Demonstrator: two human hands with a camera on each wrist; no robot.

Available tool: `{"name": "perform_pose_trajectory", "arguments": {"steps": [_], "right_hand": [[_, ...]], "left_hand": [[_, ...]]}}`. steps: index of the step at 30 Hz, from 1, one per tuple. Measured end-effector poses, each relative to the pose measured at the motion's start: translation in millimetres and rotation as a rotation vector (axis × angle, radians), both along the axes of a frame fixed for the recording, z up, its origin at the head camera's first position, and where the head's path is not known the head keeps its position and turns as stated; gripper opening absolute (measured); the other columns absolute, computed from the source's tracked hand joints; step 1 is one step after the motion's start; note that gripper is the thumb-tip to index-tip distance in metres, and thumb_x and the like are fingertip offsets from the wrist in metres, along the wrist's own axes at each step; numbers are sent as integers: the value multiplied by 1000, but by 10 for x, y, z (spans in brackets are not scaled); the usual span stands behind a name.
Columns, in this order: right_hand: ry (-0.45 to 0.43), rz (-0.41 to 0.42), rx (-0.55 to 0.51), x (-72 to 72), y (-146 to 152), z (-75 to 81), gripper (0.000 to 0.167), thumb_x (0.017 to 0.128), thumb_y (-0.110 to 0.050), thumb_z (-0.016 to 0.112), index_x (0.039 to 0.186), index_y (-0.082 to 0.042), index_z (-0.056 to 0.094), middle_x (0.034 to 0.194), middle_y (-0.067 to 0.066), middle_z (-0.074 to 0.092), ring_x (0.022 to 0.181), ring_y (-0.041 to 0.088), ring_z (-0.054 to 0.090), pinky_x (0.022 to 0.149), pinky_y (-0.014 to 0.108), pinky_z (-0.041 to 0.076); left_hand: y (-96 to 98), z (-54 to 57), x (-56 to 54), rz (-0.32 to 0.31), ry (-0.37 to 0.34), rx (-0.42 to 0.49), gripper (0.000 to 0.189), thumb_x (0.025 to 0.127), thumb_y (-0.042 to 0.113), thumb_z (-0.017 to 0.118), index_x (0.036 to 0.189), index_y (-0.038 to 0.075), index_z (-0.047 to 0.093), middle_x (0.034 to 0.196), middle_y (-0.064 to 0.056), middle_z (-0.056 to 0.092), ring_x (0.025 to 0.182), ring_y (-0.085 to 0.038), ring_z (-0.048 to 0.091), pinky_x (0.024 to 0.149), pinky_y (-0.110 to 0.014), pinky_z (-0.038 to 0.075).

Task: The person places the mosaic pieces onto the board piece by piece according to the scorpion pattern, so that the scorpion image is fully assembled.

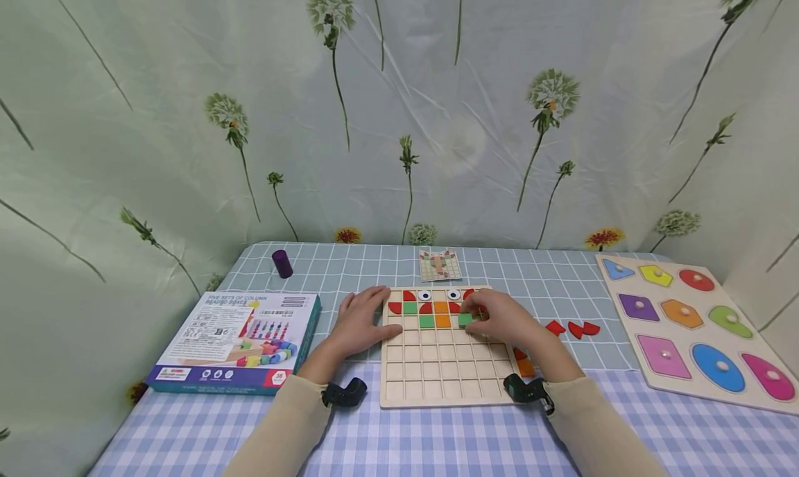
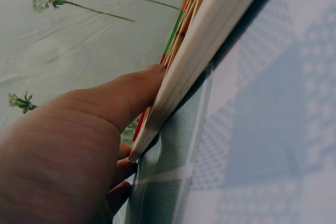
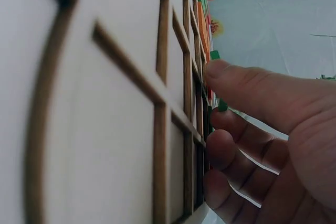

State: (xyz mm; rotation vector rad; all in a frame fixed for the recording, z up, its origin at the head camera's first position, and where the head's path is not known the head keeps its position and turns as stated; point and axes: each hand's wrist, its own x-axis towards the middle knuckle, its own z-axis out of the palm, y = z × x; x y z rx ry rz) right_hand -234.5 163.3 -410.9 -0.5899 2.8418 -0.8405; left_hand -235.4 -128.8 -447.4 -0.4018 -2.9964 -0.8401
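Note:
A wooden grid board (image 1: 437, 373) lies on the table, its upper rows partly filled with red, green and orange tiles and two eye tiles (image 1: 424, 295). At the board's upper left corner rests my left hand (image 1: 361, 319), its thumb (image 2: 139, 85) lying on the edge and the other fingers beside the corner. My right hand (image 1: 502, 316) pinches a green square tile (image 1: 465, 319) between thumb and fingertips, just over the third row. In the right wrist view the green tile (image 3: 214, 55) stands tilted at the thumb tip, mostly hidden by it.
Behind the board lies a pattern card (image 1: 440, 265). Loose red tiles (image 1: 575, 329) and an orange tile (image 1: 526, 367) lie to the right. A shape puzzle board (image 1: 677, 338) is at far right, a boxed toy (image 1: 240, 342) at left, and a purple cylinder (image 1: 282, 263) at back left.

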Motion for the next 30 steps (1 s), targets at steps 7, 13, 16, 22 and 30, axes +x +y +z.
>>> {"name": "perform_pose_trajectory", "arguments": {"steps": [7, 13, 16, 22, 30], "right_hand": [[33, 0, 20, -2, -16, -11, 22, 83, -15, 81, 102, -13, 70, 91, -1, 62, 79, 13, 51, 72, 29, 46], [46, -8, 7, 8, -35, -33, 22, 82, -15, 82, 101, -14, 70, 98, 0, 65, 84, 12, 57, 78, 31, 52], [41, -14, -5, 15, -49, -36, 22, 82, -15, 82, 101, -15, 71, 100, 0, 65, 86, 13, 58, 80, 32, 53], [41, 6, -9, 22, -48, -45, 21, 85, -15, 80, 104, -16, 71, 101, 0, 65, 87, 12, 57, 80, 32, 52], [57, 23, -18, 27, -48, -42, 21, 85, -14, 80, 104, -17, 70, 102, -1, 65, 88, 13, 55, 80, 32, 51]], "left_hand": [[1, 10, -2, -3, -7, 2, 82, 85, 49, 75, 152, 13, 44, 157, -8, 43, 149, -28, 34, 123, -60, 12], [5, 15, -3, 0, -14, -2, 82, 84, 49, 75, 152, 13, 44, 157, -8, 43, 149, -28, 34, 123, -59, 12], [3, 11, -6, 1, -12, -1, 82, 84, 49, 75, 152, 14, 44, 157, -8, 43, 149, -28, 34, 124, -59, 11], [-2, -13, -7, 2, -11, -3, 83, 84, 49, 75, 152, 14, 44, 157, -8, 43, 149, -28, 34, 123, -59, 12], [-3, -25, -12, 7, -12, -2, 84, 84, 51, 74, 153, 14, 43, 157, -8, 42, 149, -28, 34, 124, -59, 11]]}}
